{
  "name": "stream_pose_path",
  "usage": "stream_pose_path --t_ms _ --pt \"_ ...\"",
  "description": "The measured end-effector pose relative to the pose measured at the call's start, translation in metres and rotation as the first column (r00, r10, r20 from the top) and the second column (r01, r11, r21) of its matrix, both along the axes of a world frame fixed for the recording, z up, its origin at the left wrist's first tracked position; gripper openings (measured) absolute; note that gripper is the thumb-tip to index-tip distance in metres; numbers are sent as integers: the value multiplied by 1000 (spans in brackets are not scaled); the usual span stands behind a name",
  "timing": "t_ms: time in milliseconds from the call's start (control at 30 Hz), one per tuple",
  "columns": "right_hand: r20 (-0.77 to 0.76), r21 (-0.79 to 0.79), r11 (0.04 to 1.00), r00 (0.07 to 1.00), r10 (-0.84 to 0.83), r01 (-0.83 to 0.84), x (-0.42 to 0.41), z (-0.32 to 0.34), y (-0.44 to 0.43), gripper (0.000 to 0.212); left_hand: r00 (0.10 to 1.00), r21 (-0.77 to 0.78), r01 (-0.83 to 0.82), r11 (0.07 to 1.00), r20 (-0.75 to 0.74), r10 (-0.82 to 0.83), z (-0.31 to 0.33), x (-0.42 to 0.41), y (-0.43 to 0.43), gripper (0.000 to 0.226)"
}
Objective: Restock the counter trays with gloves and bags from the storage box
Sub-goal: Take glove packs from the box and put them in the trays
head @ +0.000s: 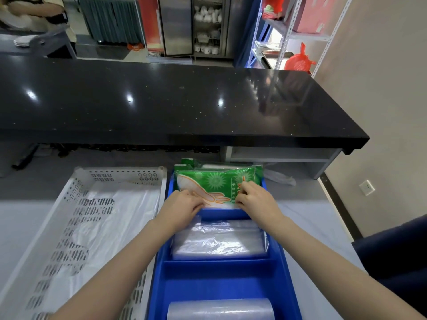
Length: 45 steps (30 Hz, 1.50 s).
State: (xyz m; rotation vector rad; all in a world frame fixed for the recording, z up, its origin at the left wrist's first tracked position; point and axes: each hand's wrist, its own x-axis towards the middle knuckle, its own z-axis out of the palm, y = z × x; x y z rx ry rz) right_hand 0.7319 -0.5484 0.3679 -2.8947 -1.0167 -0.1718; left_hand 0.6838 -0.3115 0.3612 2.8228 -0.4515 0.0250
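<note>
The green glove packet [215,182] is seen lying directly ahead of the fingers, in the farthest compartment of the blue tray [215,266], on top of more green packets of which only the far edges are shown. Its long axis is laid crosswise, from left to right, so that its near long edge is met squarely by both sets of fingertips. That edge is taken at two places: the left hand [182,207] is set at the near-left part and the right hand [254,199] at the near-right part, and neither is placed markedly nearer than the other. The fingers of both hands are curled down onto the packet and appear to pinch its near edge; whether the thumbs are tucked beneath cannot be told. Just behind the fingers, towards the wrists, a stack of clear bags [219,241] is held in the middle compartment, and a roll of bags [219,309] is lodged in the nearest one. To the left of the left fingers a white basket [115,173] with loose white bags is placed alongside the tray. It is judged that the packet is to be seated flat by an even push away from the fingers.
</note>
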Motion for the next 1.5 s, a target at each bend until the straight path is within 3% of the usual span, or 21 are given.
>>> stream_pose_path --t_ms 133,233,433,533,600,667,800,933,1300,1500 --pt "-105 4 999 994 -37 38 -1 -8 3 23 987 -182 -143 973 42 153 2 -3 -4 13" --pt "-163 61 998 987 8 2 -8 -12 -2 30 982 -221 -173 960 39 186 1 -1 -7 7" --pt "-335 -40 999 941 -40 28 -7 -7 -4 36 996 38 37 999 -85 -33 -1 5 3 28" --pt "-307 -51 999 951 -24 8 -7 -4 -1 35 997 156 75 985 -11 -74 -1 1 11 38" --pt "-213 -33 999 977 1 -8 -10 -7 -6 32 995 185 85 979 43 -95 -2 -4 15 32" --pt "-188 -24 1000 982 -15 10 -15 -10 -11 32 995 201 95 975 1 -97 -2 -7 17 35" --pt "-307 -137 990 948 -80 40 -16 -9 -10 41 995 267 87 960 -79 -68 -2 -9 13 40" --pt "-381 -166 985 918 -112 51 -11 1 -3 41 994 228 50 972 -108 -25 1 -7 5 35" --pt "-88 43 992 990 -112 116 -34 7 -6 32 994 2 -22 1000 107 21 6 -23 27 30" --pt "-55 117 990 995 80 -74 -53 27 40 29 973 -104 -151 983 158 166 20 -56 45 26"
